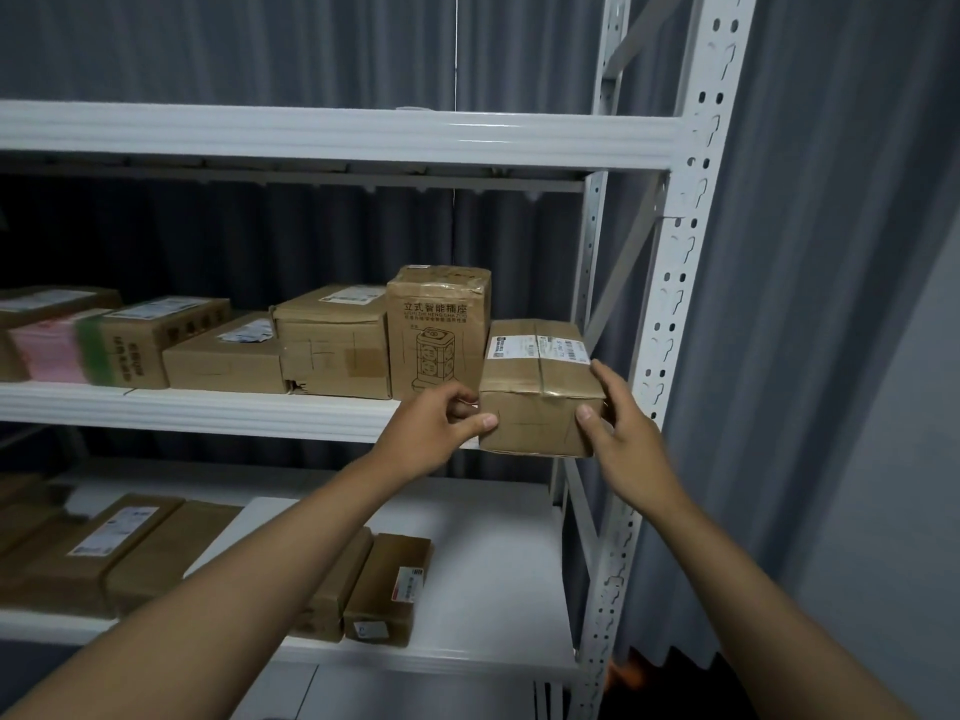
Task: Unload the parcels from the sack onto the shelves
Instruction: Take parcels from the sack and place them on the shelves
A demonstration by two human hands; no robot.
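A small brown cardboard parcel (540, 389) with a white shipping label on top sits at the right end of the middle shelf (208, 410), its front end sticking out past the shelf's front edge. Both hands hold it. The left hand (441, 428) grips the parcel's left front corner, thumb on the front face and fingers curled along the left side. The right hand (623, 433) grips the right front corner, thumb on the front face and fingers spread along the right side.

Just left of the parcel stands a taller box (439, 330) printed with a drawing of a tower power strip; whether they touch is unclear. Further left along the same shelf runs a row of cardboard boxes (332, 345), one beside a pink packet (52, 350).

The lower shelf (467, 563) carries several flat brown parcels (387, 589). A white perforated upright (670, 324) frames the rack on the right, with grey curtains (831, 252) behind.
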